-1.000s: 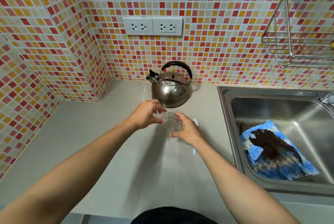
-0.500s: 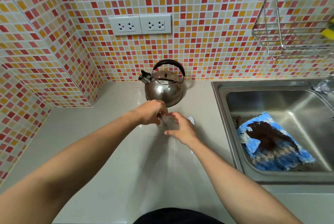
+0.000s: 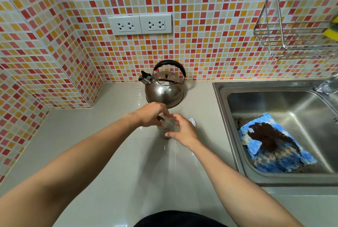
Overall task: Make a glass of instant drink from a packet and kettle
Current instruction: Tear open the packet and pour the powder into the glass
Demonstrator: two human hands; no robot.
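Both hands met over the glass [image 3: 165,131] on the worktop [image 3: 109,153], just near of the kettle [image 3: 163,87]. The left hand [image 3: 151,115] pinched a clear packet [image 3: 167,121] above it, likely to tip powder in. The right hand [image 3: 183,131] cupped the glass to steady it.

glass [image 3: 165,131]: clear, upright on the counter, between both hands
packet [image 3: 169,122]: clear, held above the glass
kettle [image 3: 164,87]: steel, black handle, upright just beyond the hands
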